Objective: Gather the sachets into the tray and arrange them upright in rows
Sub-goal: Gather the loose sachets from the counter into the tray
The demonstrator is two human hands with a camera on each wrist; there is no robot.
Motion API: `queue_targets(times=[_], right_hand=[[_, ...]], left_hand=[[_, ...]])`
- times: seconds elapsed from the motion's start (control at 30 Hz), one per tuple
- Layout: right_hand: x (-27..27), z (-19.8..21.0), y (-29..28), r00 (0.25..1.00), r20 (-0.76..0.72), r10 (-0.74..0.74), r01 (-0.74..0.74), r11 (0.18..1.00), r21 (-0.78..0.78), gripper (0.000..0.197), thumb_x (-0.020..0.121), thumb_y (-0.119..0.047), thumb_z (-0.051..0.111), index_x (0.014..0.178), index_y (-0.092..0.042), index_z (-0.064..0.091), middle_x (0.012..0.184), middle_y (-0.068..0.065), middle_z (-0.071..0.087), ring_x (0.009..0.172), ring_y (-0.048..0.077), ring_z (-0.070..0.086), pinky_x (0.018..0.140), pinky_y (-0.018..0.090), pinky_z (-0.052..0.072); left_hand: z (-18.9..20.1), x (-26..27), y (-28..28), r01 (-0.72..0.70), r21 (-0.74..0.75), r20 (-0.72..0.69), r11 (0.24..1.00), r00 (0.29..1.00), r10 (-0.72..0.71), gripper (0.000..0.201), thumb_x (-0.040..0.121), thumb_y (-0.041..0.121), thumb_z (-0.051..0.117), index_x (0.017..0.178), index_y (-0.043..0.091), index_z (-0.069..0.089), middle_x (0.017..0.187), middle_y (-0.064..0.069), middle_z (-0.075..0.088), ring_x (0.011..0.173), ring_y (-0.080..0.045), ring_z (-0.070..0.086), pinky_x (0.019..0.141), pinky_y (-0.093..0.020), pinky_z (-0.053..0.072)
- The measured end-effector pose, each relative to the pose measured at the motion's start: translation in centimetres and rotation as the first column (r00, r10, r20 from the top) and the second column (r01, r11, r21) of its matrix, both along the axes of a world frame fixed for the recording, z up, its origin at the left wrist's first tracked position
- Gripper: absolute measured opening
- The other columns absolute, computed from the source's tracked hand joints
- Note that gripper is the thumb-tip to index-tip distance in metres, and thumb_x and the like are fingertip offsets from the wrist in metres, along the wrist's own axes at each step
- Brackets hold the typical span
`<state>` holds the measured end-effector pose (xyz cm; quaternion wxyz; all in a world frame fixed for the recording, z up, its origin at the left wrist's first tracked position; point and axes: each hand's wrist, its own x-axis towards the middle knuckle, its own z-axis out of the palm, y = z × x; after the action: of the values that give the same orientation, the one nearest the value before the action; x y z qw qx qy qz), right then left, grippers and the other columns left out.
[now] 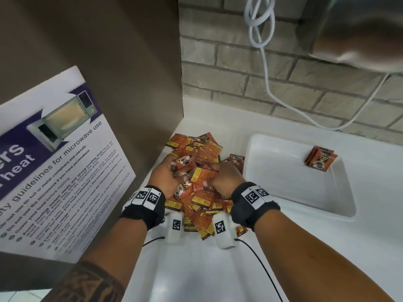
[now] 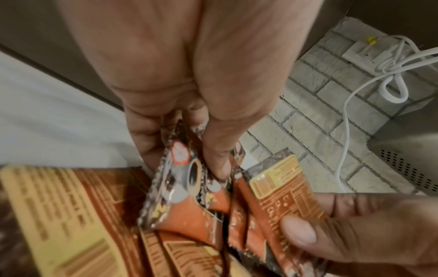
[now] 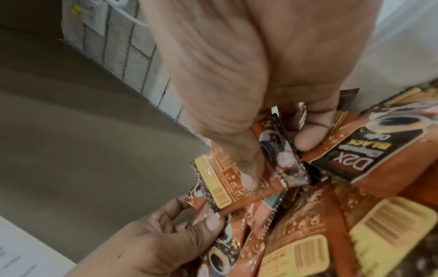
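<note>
A heap of orange-and-brown coffee sachets point(image 1: 197, 192) lies on the white counter by the brown cabinet side. Both hands are buried in the heap. My left hand point(image 1: 169, 175) grips several sachets point(image 2: 180, 180) between thumb and curled fingers. My right hand point(image 1: 222, 175) pinches a sachet point(image 3: 239, 180), yellow label up, between thumb and fingers, close beside the left hand. The white tray point(image 1: 283, 184) sits to the right of the heap. A few sachets point(image 1: 320, 158) stand upright against its far right corner.
A laminated microwave-guidelines sign point(image 1: 54, 162) leans on the cabinet at left. A brick wall point(image 1: 229, 62) with a white cable point(image 1: 268, 68) runs behind the counter. A steel appliance point(image 1: 359, 33) hangs at upper right. The counter's front edge point(image 1: 139, 269) runs diagonally below my left forearm.
</note>
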<state>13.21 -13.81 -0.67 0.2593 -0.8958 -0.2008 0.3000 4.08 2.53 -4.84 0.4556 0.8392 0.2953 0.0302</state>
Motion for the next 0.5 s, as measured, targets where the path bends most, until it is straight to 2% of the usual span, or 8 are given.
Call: queue_targets(times=[0.07, 0.13, 0.2, 0.23, 0.27, 0.33, 0.4, 0.5], right_hand=[[0.2, 0.2, -0.6, 0.999, -0.023, -0.027, 0.029, 0.997, 0.069, 0.068, 0.087, -0.022, 0.077, 0.147, -0.012, 0.047, 0.141, 0.004, 0.056, 0.125, 0.025, 0.055, 0.097, 0.029, 0.045], [0.2, 0.6, -1.3, 0.997, -0.061, -0.043, 0.053, 0.985, 0.165, 0.06, 0.087, -0.021, 0.077, 0.142, -0.01, 0.053, 0.121, -0.001, 0.063, 0.107, 0.018, 0.062, 0.085, 0.024, 0.044], [0.4, 1.3, -2.3, 0.993, -0.092, -0.076, 0.099, 0.957, 0.272, 0.053, 0.087, -0.02, 0.078, 0.135, -0.014, 0.059, 0.109, -0.009, 0.067, 0.09, 0.003, 0.067, 0.077, 0.014, 0.046], [0.7, 1.7, -3.2, 0.99, -0.105, -0.099, 0.128, 0.938, 0.322, 0.041, 0.086, -0.018, 0.078, 0.125, -0.019, 0.064, 0.1, -0.013, 0.069, 0.076, -0.006, 0.067, 0.069, 0.009, 0.046], [1.2, 2.3, -4.1, 0.986, -0.11, -0.129, 0.161, 0.916, 0.368, 0.03, 0.086, -0.015, 0.077, 0.113, -0.022, 0.066, 0.089, -0.014, 0.07, 0.066, -0.008, 0.065, 0.063, 0.008, 0.046], [2.4, 3.3, -6.8, 0.968, -0.109, -0.226, 0.25, 0.861, 0.442, 0.016, 0.086, -0.009, 0.075, 0.097, -0.018, 0.069, 0.078, -0.006, 0.072, 0.062, 0.005, 0.065, 0.057, 0.012, 0.047], [3.7, 3.8, -9.7, 0.939, -0.09, -0.333, 0.337, 0.832, 0.441, 0.009, 0.085, -0.004, 0.072, 0.09, -0.012, 0.07, 0.08, 0.008, 0.074, 0.066, 0.016, 0.065, 0.06, 0.019, 0.048], [4.7, 3.0, -12.8, 0.933, -0.036, -0.357, 0.353, 0.894, 0.277, 0.004, 0.084, -0.004, 0.066, 0.081, -0.007, 0.066, 0.082, 0.012, 0.073, 0.075, 0.023, 0.065, 0.071, 0.031, 0.046]], left_hand=[[-0.1, -0.1, 0.3, -0.017, -0.042, 0.013, 0.999, 1.0, 0.018, 0.061, 0.085, 0.009, 0.078, 0.138, 0.019, 0.049, 0.121, -0.001, 0.066, 0.106, -0.019, 0.063, 0.087, -0.031, 0.05], [-0.1, -0.2, 0.6, -0.028, -0.077, 0.019, 0.997, 0.999, 0.03, 0.058, 0.085, 0.008, 0.078, 0.133, 0.022, 0.05, 0.123, -0.002, 0.068, 0.109, -0.021, 0.065, 0.089, -0.037, 0.055], [0.4, -0.3, 0.8, -0.039, -0.115, 0.026, 0.993, 0.999, 0.042, 0.057, 0.084, 0.009, 0.079, 0.13, 0.027, 0.051, 0.124, -0.002, 0.068, 0.111, -0.023, 0.066, 0.092, -0.047, 0.057], [0.7, -0.4, 1.0, -0.042, -0.124, 0.031, 0.991, 0.998, 0.046, 0.058, 0.084, 0.009, 0.08, 0.131, 0.027, 0.051, 0.125, 0.0, 0.068, 0.113, -0.023, 0.065, 0.094, -0.049, 0.056], [1.1, -0.4, 1.1, -0.042, -0.11, 0.033, 0.993, 0.998, 0.046, 0.059, 0.084, 0.009, 0.08, 0.132, 0.026, 0.051, 0.124, 0.001, 0.067, 0.114, -0.022, 0.064, 0.096, -0.05, 0.054], [2.1, -0.6, 1.4, -0.047, -0.062, 0.062, 0.997, 0.997, 0.05, 0.057, 0.082, 0.01, 0.081, 0.13, 0.025, 0.053, 0.122, 0.001, 0.067, 0.114, -0.021, 0.063, 0.099, -0.048, 0.053], [3.3, -0.7, 1.4, -0.056, -0.048, 0.106, 0.997, 0.993, 0.06, 0.051, 0.082, 0.009, 0.081, 0.121, 0.027, 0.053, 0.119, 0.0, 0.068, 0.113, -0.021, 0.064, 0.1, -0.045, 0.052], [5.3, 0.2, 0.4, -0.052, -0.019, 0.165, 0.998, 0.985, 0.054, 0.046, 0.082, 0.011, 0.081, 0.116, 0.024, 0.053, 0.115, 0.003, 0.067, 0.109, -0.019, 0.064, 0.094, -0.036, 0.051]])
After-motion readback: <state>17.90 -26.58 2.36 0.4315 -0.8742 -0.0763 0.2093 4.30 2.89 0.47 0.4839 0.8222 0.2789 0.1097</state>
